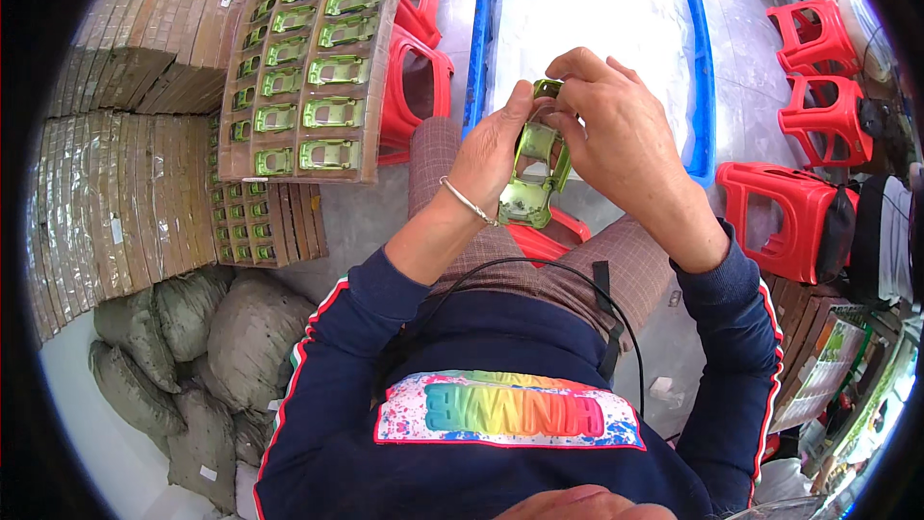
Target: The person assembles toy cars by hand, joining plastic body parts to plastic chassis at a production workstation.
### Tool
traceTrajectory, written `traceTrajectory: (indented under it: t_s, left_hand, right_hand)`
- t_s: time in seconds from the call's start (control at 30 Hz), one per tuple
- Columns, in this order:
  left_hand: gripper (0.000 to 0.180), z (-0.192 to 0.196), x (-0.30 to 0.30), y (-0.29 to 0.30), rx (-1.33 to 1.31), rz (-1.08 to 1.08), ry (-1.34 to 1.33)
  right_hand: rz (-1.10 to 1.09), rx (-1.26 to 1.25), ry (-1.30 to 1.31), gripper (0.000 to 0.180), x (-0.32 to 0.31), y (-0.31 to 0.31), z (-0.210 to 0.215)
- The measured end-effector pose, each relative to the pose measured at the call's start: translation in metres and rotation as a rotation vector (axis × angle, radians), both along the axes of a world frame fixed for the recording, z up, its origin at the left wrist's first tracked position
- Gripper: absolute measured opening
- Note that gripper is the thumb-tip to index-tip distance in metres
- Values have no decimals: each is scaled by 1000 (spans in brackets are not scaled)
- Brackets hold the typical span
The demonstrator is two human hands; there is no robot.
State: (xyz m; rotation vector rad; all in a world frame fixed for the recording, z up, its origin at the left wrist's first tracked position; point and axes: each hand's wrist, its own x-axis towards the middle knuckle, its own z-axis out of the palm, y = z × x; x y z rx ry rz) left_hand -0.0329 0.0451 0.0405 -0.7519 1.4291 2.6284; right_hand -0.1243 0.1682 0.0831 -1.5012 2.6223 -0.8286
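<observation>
A glossy green toy car body shell (pixel 527 195) with open window gaps is held up over my lap, in front of the white table. My left hand (pixel 486 156) grips its left side, thumb stretched along toward the far end. Bent over that far end, my right hand (pixel 616 125) has its fingers closed on the shell. Those fingertips partly cover the far end, so any small part between them is hidden. To the left, a cardboard tray (pixel 370 149) carries rows of similar green car shells (pixel 330 113).
A white-topped table with a blue rim (pixel 701 67) stands ahead. Red stools (pixel 416 82) are left of it, and more red stools (pixel 784 217) at the right. Stacked cardboard trays (pixel 115 202) and grey sacks (pixel 252 332) fill the left. A black cable (pixel 577 274) crosses my lap.
</observation>
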Motion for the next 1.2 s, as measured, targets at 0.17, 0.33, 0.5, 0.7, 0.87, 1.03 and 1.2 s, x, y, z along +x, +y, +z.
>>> traceTrajectory:
  t_s: [0.17, 0.33, 0.5, 0.7, 0.87, 1.03, 1.2]
  left_hand:
    - [54, 6, -1, 1, -78, -9, -3]
    - [63, 18, -2, 7, -127, 14, -50]
    - [62, 5, 2, 6, -119, -32, 8]
    - [55, 5, 3, -1, -48, -74, -19]
    - [55, 9, -2, -1, 28, -23, 8]
    - [54, 10, -4, -1, 63, -4, 20]
    - [55, 4, -7, -6, 39, -23, 35]
  right_hand:
    - [-18, 83, 13, 6, 1, 0, 6]
    - [1, 66, 106, 6, 5, 3, 14]
    - [13, 97, 72, 6, 7, 2, 10]
    - [71, 10, -45, 6, 0, 6, 6]
    - [110, 33, 66, 10, -5, 5, 15]
    - [150, 33, 99, 13, -6, 1, 18]
    - [171, 1, 101, 11, -12, 4, 21]
